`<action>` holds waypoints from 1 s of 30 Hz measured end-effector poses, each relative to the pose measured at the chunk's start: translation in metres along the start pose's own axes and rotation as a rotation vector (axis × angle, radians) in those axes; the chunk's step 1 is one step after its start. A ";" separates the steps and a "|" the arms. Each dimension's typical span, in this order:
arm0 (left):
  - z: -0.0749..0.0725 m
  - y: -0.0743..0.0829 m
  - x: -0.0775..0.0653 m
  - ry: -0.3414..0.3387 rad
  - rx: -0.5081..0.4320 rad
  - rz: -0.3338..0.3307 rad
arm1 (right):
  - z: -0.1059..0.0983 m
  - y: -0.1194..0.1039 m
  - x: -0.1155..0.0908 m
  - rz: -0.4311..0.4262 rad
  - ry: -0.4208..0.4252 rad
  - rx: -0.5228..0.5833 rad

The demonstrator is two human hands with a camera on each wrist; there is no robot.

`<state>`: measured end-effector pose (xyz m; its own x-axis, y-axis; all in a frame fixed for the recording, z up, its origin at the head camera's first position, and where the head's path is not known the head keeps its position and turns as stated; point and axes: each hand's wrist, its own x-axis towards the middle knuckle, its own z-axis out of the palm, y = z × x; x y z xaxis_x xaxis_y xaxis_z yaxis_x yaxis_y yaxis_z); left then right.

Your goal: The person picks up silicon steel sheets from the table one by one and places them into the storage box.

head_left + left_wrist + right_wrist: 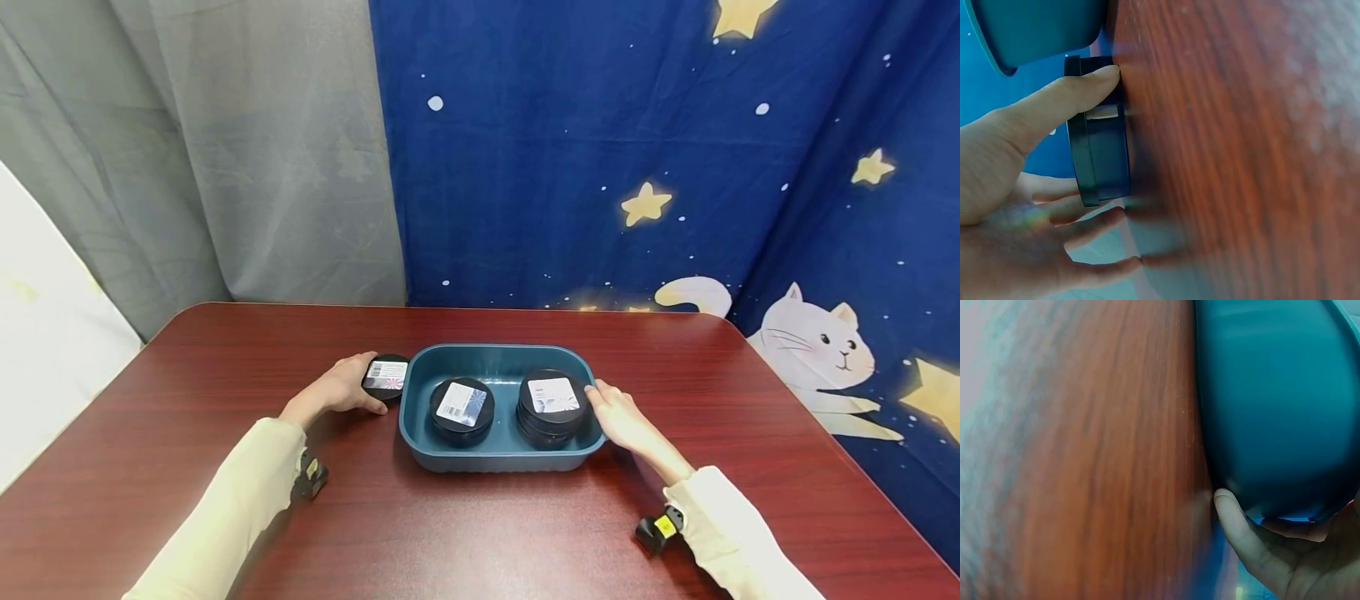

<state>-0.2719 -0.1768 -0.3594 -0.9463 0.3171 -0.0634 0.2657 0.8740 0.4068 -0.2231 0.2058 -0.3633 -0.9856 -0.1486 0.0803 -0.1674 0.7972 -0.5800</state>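
My left hand (347, 387) holds a round black lidded jar (386, 377) with a printed white label, just left of the teal plastic bin (498, 463). Seen from the left wrist, the thumb lies across the near side of the jar (1107, 156) and the fingers reach round its far side, low over the table. My right hand (622, 418) grips the right end of the bin, its thumb at the lower edge of the wall (1272, 412). Inside the bin stand a labelled black jar (461, 412) on the left and a taller-looking one (553, 408) on the right.
The bin stands on a reddish-brown wooden table (495, 542) with rounded far corners. Behind the table hang a grey curtain (292, 150) and a blue curtain (540, 150) with stars and a cat. Each wrist carries a small black camera.
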 end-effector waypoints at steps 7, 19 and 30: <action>0.000 0.004 0.000 -0.012 -0.006 -0.003 | 0.000 -0.001 0.000 0.006 -0.006 -0.001; 0.001 0.006 -0.003 0.019 0.022 -0.048 | 0.000 -0.002 -0.002 0.005 -0.005 -0.011; -0.002 -0.002 -0.012 0.054 -0.015 -0.013 | -0.001 -0.002 -0.002 0.001 -0.002 -0.016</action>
<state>-0.2617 -0.1826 -0.3577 -0.9584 0.2848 -0.0197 0.2506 0.8724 0.4197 -0.2207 0.2048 -0.3611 -0.9857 -0.1491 0.0781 -0.1669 0.8064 -0.5673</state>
